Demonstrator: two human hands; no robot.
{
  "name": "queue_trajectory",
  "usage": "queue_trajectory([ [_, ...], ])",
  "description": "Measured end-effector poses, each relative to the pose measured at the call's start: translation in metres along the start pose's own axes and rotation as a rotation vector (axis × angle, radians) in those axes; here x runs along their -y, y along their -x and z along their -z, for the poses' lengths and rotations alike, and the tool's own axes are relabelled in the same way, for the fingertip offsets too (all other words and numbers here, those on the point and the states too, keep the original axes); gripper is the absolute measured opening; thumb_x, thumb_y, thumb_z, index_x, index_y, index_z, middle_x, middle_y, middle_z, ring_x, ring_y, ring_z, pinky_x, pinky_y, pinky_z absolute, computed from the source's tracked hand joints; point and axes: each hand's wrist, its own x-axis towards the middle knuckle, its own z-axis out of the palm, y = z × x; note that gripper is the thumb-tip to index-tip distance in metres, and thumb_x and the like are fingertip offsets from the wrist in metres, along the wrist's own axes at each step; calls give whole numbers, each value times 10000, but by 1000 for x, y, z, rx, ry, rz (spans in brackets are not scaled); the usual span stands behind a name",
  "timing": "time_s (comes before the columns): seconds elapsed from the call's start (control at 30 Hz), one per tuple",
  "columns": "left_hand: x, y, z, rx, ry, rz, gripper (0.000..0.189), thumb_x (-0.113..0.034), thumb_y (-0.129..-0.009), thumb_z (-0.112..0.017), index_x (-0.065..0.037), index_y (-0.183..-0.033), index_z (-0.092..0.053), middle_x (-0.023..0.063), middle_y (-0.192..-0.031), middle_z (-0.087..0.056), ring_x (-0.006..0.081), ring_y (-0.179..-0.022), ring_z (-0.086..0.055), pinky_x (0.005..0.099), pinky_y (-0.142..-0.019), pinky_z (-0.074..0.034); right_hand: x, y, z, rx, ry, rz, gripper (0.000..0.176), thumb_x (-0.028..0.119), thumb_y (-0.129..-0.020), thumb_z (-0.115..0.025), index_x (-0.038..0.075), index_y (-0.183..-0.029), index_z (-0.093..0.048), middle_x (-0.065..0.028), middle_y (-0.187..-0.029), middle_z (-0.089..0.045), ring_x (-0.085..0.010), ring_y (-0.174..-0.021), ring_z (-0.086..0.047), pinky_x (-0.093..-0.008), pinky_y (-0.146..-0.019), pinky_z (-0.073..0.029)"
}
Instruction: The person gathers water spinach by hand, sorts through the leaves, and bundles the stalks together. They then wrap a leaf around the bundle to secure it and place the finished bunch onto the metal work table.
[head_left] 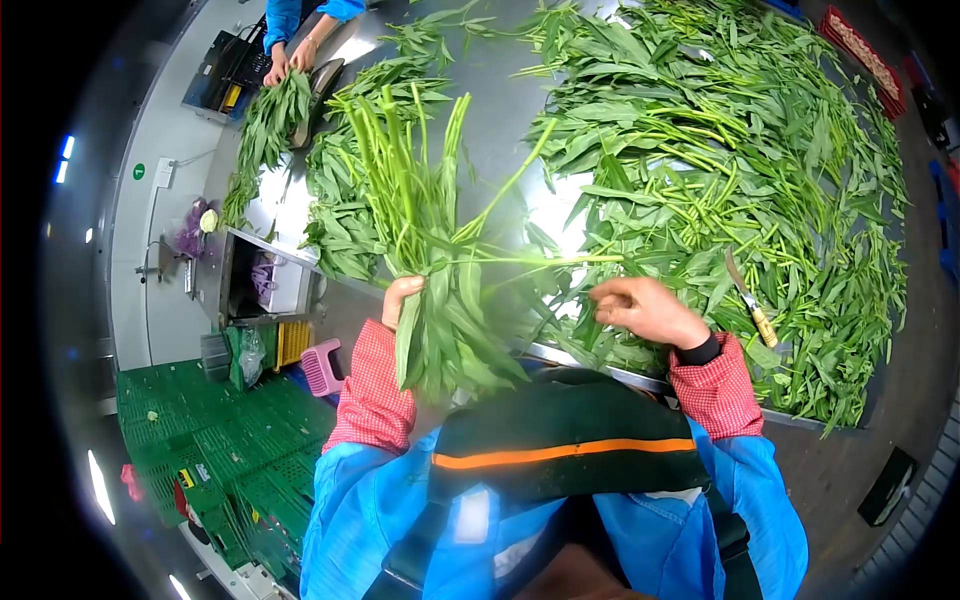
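Note:
My left hand (pixel 403 299) is closed round a thick bunch of water spinach (pixel 400 190). The stalk ends point away from me, while the leaves hang down over my wrist and toward my apron. A few stalks stick out sideways from the bunch to the right. My right hand (pixel 645 308), in a checked red cuff and black wristband, is held low over the near edge of the big leaf pile (pixel 740 200). Its fingers are loosely bent and apart, with nothing plainly in them. A knife (pixel 752 305) with a light handle lies on the pile, right of that hand.
A co-worker's hands (pixel 290 58) hold another bunch (pixel 270 120) at the upper left, beside a dark scale (pixel 318 100). More greens lie along the metal table (pixel 500 90). Green crates (pixel 220 440) and a pink stool (pixel 321 366) stand at lower left. A red crate (pixel 865 60) is far right.

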Motion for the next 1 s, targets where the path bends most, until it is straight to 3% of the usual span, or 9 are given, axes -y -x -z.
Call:
queue_trajectory([
  [0.13,-1,0,8,142,56,10,672,-262,-779,-543,36,-1368,-418,214,-1290,-550,326,-1113,-595,448,-992,-465,-55,-38,-15,5,-658,-29,297,221,-970,-515,-19,-1125,-598,-65,-889,-655,-147,-778,-632,-279,-750,-522],
  [0.27,9,-1,15,195,122,37,703,-197,-734,-564,24,-1380,-397,226,-1293,-539,338,-1116,-590,476,-986,-470,-51,-69,-10,10,-768,-114,545,442,-1018,-362,-51,-1159,-547,-86,-911,-651,-144,-785,-639,-265,-752,-539],
  [0.37,14,-3,-2,214,102,24,716,-185,-724,-567,13,-1388,-386,226,-1298,-533,345,-1120,-587,483,-983,-471,-36,-83,-33,70,-659,-60,504,426,-1015,-389,-21,-1195,-537,-93,-950,-646,-167,-767,-616,-219,-690,-491],
  [0.53,14,1,6,179,116,94,726,-175,-721,-564,0,-1399,-372,233,-1309,-522,350,-1144,-573,484,-1006,-448,-24,-78,-23,248,-830,32,313,266,-986,-495,-14,-1063,-612,54,-594,-347,-75,-530,-360,-231,-509,-341],
  [0.6,15,4,15,184,139,160,670,-150,-750,-551,39,-1374,-398,248,-1297,-529,350,-1147,-571,471,-1014,-442,-44,-80,-5,-19,-431,111,290,246,-983,-490,-5,-1022,-631,71,-577,-373,-66,-485,-337,-224,-466,-315],
  [0.7,22,6,19,90,185,270,580,-104,-799,-527,72,-1342,-427,243,-1262,-561,337,-1093,-608,446,-993,-464,-48,-71,34,-449,-545,1,277,244,-977,-493,1,-991,-625,84,-581,-413,-46,-454,-316,-207,-427,-283],
  [0.77,27,2,20,118,142,280,546,-105,-821,-527,73,-1330,-445,232,-1239,-580,320,-1087,-616,439,-972,-477,-37,-70,53,-503,-649,73,280,265,-971,-509,9,-972,-621,82,-587,-438,-34,-453,-327,-177,-426,-273],
  [0.9,26,-15,43,41,-404,302,535,-97,-812,-605,41,-1315,-488,164,-1190,-628,248,-1069,-622,361,-974,-460,12,-82,43,-376,-397,71,336,343,-958,-542,19,-957,-633,58,-691,-512,-38,-543,-400,-180,-465,-309],
  [1.0,22,-19,11,108,-616,167,712,-87,-732,-683,-22,-1391,-421,111,-1314,-552,225,-1194,-530,353,-1040,-384,22,-97,44,-148,-527,-49,382,410,-930,-576,84,-733,-578,58,-659,-521,-39,-521,-408,-214,-460,-307],
])
